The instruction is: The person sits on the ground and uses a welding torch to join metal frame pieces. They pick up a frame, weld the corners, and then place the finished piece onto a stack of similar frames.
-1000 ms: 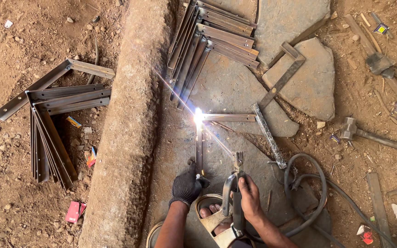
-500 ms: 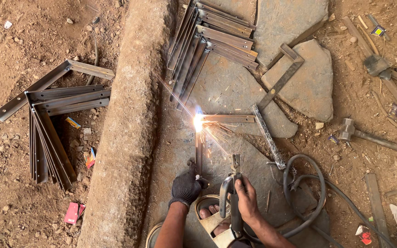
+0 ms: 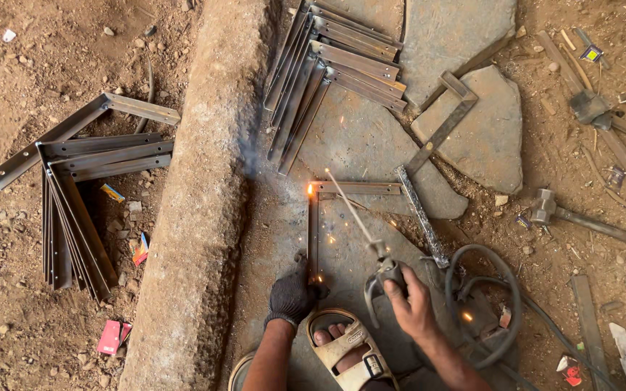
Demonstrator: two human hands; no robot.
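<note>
Head view: left hand, in a dark glove, is clenched on the near end of the angle bracket, pressing it down on the stone slab. Right hand, bare, is wrapped tight round the electrode holder; its thin rod slants up & left toward the bracket's corner. Rod tip sits just right of the corner, not touching it. A small orange glow shows at that corner, w/ a few sparks scattered on the slab near the hands.

Bracket is L-shaped: one leg runs near-to-far from the left hand, the other goes right from the far corner. It lies just beyond both hands, between them & the far stack of brackets.

A sandalled foot sits between the two forearms at the near edge. Black cable loops right of the right hand. A metal square & a ribbed bar lie right of the bracket. Hammer rests on dirt further right. Left of the concrete kerb, another pile of brackets lies on the ground.
</note>
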